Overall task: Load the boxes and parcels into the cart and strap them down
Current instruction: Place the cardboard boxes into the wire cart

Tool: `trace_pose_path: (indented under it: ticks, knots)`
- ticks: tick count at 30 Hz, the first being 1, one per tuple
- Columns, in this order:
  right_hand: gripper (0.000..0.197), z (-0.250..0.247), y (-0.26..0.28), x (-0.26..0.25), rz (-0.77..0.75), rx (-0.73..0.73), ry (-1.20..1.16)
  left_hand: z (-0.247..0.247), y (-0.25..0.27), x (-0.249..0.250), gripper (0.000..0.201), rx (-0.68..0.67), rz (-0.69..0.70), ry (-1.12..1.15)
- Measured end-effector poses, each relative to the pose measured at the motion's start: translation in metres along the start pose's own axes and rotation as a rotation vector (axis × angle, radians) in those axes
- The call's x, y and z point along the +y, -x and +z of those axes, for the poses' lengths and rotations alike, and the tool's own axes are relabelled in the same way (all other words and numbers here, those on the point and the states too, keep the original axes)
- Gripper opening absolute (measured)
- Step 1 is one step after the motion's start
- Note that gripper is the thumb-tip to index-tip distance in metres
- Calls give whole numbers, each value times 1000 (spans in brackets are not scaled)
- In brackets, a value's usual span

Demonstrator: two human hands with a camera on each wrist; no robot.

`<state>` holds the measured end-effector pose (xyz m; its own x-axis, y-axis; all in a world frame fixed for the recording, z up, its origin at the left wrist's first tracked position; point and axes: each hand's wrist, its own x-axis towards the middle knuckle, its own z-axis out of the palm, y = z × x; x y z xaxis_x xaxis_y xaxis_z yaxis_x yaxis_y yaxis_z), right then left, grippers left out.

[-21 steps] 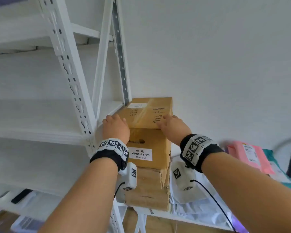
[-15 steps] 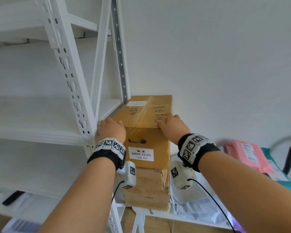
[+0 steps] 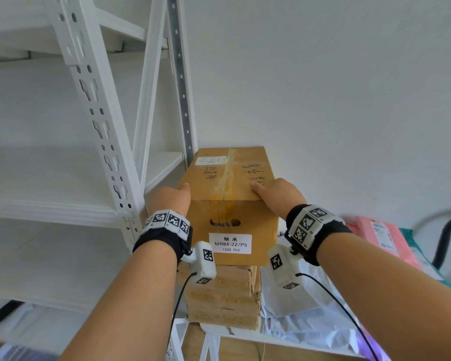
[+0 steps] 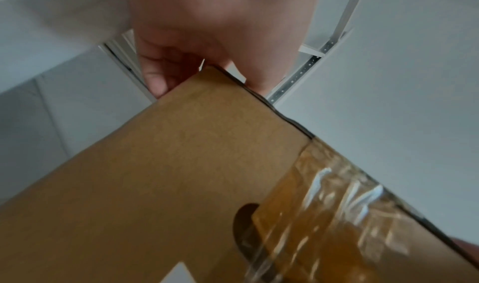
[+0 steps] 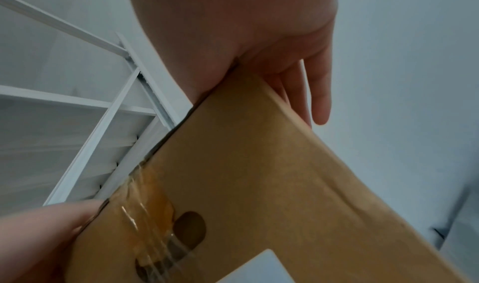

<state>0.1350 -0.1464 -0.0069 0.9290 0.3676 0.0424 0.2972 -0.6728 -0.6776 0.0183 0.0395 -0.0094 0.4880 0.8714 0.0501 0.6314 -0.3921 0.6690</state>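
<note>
On the far left stands one white rack (image 3: pixel 71 178) with several shelves; low on it lies one dark flat thing (image 3: pixel 4 311), too blurred to name. One grey slotted post (image 3: pixel 181 82) runs up at the right end of the rack, just beside the back left corner of the box. There are two cardboard boxes in a stack: the top box (image 3: pixel 232 201), sealed with clear tape along the middle and carrying one white label on its front face, sits on a lower, rougher box (image 3: pixel 223 295). The left hand (image 3: pixel 171 198) grips the top box at its near left corner, thumb on the lid and the other fingers (image 4: pixel 158 78) curled down along the left side. The right hand (image 3: pixel 276 195) holds the near right corner the same way, thumb on top and fingers (image 5: pixel 320 94) stretched along the right side, pressing it. Each wrist wears one black band with square markers and one small white camera. Right of the stack lie white plastic bags (image 3: pixel 297 321), how many I cannot tell, then one pink parcel (image 3: pixel 378 238), one teal parcel (image 3: pixel 417 254) just beside it, and one dark curved hose (image 3: pixel 445 235) at the far right edge, near the white wall (image 3: pixel 323 87)
</note>
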Motion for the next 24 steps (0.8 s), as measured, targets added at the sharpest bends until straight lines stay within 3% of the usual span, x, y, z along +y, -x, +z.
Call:
trace_pose_path:
  ticks: [6,11,19,24]
  knots:
    - [52,-4,1,7,117,-91,-214,2,-5,-2,68,-139,-80,260]
    - [55,-2,5,6,133,-100,-254,-1,-2,-4,64,-215,-62,266]
    - [70,-15,13,14,176,-106,-283,0,15,-7,50,-195,33,302]
    - [69,-29,25,23,190,-61,-304,5,25,0,45,-179,67,372]
